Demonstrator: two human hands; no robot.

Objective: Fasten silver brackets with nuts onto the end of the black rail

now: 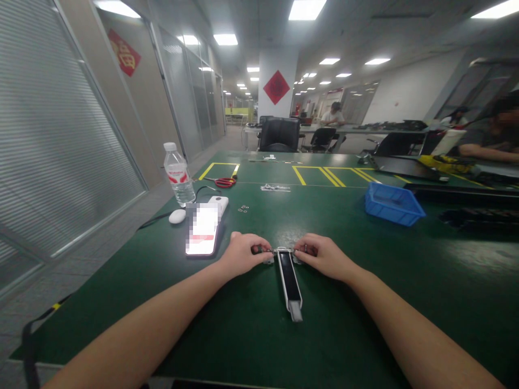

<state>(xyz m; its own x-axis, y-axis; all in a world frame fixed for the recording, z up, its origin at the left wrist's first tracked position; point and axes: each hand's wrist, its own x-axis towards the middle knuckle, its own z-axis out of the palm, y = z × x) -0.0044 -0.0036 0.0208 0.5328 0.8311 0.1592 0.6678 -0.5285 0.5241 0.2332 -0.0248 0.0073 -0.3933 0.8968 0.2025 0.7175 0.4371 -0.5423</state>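
Note:
A long, narrow device with a white frame and a black face lies on the green table, a grey tab at its near end. Thin, shiny metal pieces stick out sideways from its far end. At the left one, my left hand is closed in a pinch, thumb and fingertips together. My right hand pinches the right one in the same way. Small pale, clear-looking bits lie under the fingertips of both hands. Whether the metal pieces are one rod or two, I cannot tell.
To the left are a lit phone, a white round object, a water bottle and red-handled scissors. Small metal parts and pale strips lie beyond my hands. A blue bin stands right.

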